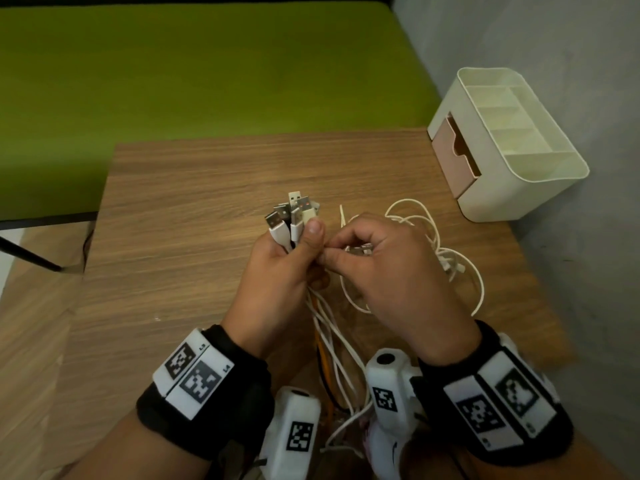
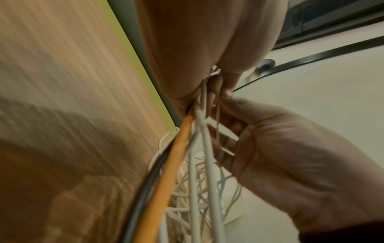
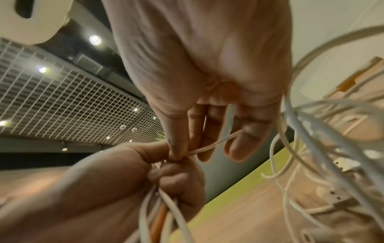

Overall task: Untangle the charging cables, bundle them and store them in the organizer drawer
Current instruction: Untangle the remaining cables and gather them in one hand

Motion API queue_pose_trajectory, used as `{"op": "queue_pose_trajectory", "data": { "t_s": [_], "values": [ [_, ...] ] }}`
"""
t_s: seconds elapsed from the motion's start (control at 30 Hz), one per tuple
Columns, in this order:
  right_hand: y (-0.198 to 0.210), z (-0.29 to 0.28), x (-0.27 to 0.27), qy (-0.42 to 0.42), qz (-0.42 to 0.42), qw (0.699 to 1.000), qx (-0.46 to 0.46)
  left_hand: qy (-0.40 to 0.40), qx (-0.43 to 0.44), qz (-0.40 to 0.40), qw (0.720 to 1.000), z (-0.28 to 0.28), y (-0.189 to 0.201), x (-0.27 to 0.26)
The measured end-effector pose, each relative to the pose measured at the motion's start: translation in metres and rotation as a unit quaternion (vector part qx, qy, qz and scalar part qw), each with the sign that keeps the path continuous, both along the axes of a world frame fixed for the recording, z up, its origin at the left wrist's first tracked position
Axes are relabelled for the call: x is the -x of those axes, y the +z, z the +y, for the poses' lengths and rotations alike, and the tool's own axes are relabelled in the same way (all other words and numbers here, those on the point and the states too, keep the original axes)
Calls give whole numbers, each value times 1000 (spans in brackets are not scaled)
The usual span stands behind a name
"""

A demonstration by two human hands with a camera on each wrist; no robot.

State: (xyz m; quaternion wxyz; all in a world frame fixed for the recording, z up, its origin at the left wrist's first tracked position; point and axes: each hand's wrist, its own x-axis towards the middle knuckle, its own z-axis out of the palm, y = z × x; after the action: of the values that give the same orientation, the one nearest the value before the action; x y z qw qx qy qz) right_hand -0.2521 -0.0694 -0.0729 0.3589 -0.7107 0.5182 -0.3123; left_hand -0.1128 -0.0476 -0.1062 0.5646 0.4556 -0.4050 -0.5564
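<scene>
My left hand (image 1: pixel 294 258) grips a bundle of charging cables (image 1: pixel 325 327) upright above the wooden table (image 1: pixel 180 216). Their USB plugs (image 1: pixel 292 213) fan out above the fist. The bundle is mostly white, with one orange cable (image 2: pixel 172 164) and one black cable. My right hand (image 1: pixel 346 251) meets the left thumb and pinches a thin white strand (image 3: pixel 212 146) between thumb and forefinger. The strand's free end (image 1: pixel 342 216) sticks up. Loose white loops (image 1: pixel 433 233) lie on the table behind my right hand. In the right wrist view, the left hand (image 3: pixel 129 180) holds the cables below.
A cream organizer (image 1: pixel 540 188) with several open top compartments stands at the table's back right, against the grey wall. Its pink drawer (image 1: pixel 450 157) faces left and looks pulled out a little. A green surface (image 1: pixel 173 71) lies beyond the table.
</scene>
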Motion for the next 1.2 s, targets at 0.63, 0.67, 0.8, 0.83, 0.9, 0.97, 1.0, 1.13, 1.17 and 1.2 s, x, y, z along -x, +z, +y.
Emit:
{"op": "queue_pose_trajectory", "data": {
  "t_s": [0.63, 0.67, 0.8, 0.83, 0.9, 0.97, 1.0, 1.13, 1.17, 1.2],
  "values": [
    [-2, -17, 21, 31, 220, 972, -80, 22, -35, 177, 983, -8, 9, -20],
    [1, -19, 25, 30, 228, 969, -89, 39, -35, 188, 981, -9, 10, -25],
    [6, -33, 41, -25, 312, 948, -50, 100, -25, 206, 973, -17, 14, -51],
    [7, -35, 42, -42, 317, 947, -33, 109, -27, 197, 974, -17, 14, -54],
    [11, -35, 40, -50, 280, 959, -24, 118, -28, 171, 978, -16, 14, -53],
    [13, -32, 36, -31, 232, 972, -35, 112, -22, 141, 983, -14, 14, -47],
    [13, -31, 35, -24, 210, 976, -43, 102, -19, 131, 986, -14, 14, -44],
    [13, -30, 37, -31, 152, 986, -65, 46, -19, 141, 989, -12, 14, -39],
    [13, -30, 37, -32, 134, 988, -72, 32, -28, 160, 986, -10, 14, -38],
    [13, -29, 37, -29, 114, 990, -75, 16, -39, 180, 983, -9, 14, -36]
  ]
}}
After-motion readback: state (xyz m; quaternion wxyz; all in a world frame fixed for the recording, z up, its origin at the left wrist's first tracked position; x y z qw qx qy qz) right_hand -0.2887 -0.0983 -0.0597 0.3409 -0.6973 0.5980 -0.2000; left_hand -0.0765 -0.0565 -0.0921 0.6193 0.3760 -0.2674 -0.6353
